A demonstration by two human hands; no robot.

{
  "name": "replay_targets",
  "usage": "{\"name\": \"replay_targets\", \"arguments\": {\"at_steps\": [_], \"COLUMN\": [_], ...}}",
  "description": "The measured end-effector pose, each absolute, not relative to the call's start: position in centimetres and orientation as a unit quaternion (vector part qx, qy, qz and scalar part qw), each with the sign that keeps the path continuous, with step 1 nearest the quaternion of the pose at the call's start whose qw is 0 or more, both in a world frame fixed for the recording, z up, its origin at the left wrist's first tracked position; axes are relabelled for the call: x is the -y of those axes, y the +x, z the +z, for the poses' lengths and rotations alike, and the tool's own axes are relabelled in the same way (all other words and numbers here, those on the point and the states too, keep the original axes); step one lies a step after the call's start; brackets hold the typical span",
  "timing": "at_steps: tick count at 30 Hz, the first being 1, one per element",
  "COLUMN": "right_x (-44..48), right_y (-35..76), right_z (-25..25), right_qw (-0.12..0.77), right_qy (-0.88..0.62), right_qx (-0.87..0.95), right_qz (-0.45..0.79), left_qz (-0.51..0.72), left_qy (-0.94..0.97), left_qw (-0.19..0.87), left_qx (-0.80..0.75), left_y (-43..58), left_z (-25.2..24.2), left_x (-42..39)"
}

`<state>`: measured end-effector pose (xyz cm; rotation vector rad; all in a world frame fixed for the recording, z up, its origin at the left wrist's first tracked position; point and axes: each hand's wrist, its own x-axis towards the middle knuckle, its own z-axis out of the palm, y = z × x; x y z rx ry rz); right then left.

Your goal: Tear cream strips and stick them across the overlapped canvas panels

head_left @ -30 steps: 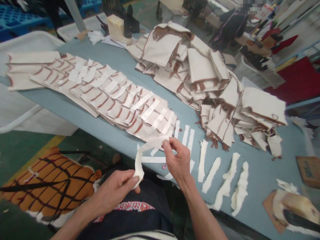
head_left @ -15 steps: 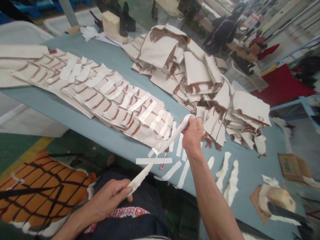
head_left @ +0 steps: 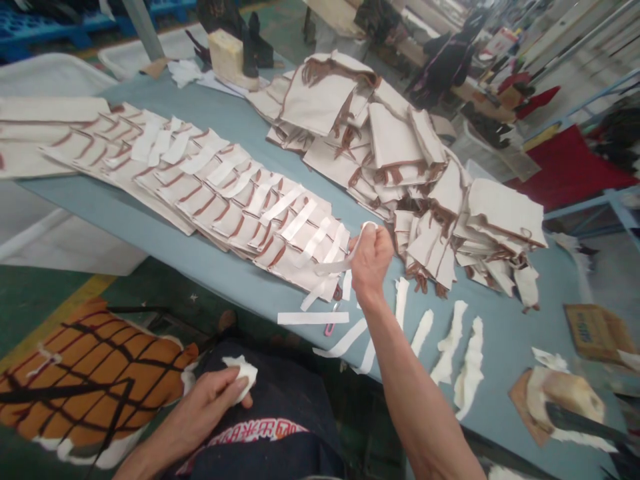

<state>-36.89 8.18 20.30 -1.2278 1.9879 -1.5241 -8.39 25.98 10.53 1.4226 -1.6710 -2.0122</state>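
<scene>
My left hand [head_left: 213,400] is closed on a crumpled white scrap [head_left: 244,377], low in front of the dark apron [head_left: 295,400]. Over the table, my right hand [head_left: 371,260] grips a thin white strip [head_left: 334,267], whose loose end trails left across the nearest fabric pieces. Those cream fabric pieces [head_left: 215,220] with brown edges lie overlapped in a long row, several bearing white strips. Below the right hand, a flat white strip [head_left: 313,319] rests by the table edge, next to a small pink-handled tool [head_left: 329,329].
A large heap of cream pieces [head_left: 325,107] covers the back of the blue-grey table [head_left: 220,113]. Torn white scraps [head_left: 450,343] lie to the right, near a tape roll on a dispenser [head_left: 567,393] and a cardboard box [head_left: 597,330]. An orange cushioned chair [head_left: 95,373] stands at left.
The long strip stretched between both hands has come apart. My left hand now has a crumpled scrap, drawn down and left; my right hand moved slightly left with the thin strip.
</scene>
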Motion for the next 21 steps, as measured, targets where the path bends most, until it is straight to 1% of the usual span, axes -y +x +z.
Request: {"name": "replay_targets", "arguments": {"at_steps": [6,10,21], "right_x": [-8.0,-7.8,-8.2], "right_y": [-37.1,-37.5,-37.6], "right_z": [17.0,15.8,14.7], "right_qw": [0.145,0.135,0.162], "right_qy": [-0.431,-0.43,-0.432], "right_qx": [-0.724,-0.735,-0.716], "right_qz": [-0.519,-0.506,-0.524], "left_qz": [-0.648,-0.63,-0.626], "left_qy": [0.537,0.568,0.578], "left_qw": [0.132,0.159,0.14], "left_qx": [0.524,0.505,0.505], "left_y": [-7.9,-7.5,-7.4], "left_z": [10.6,10.5,9.6], "left_x": [-25.8,-25.6,-25.1]}}
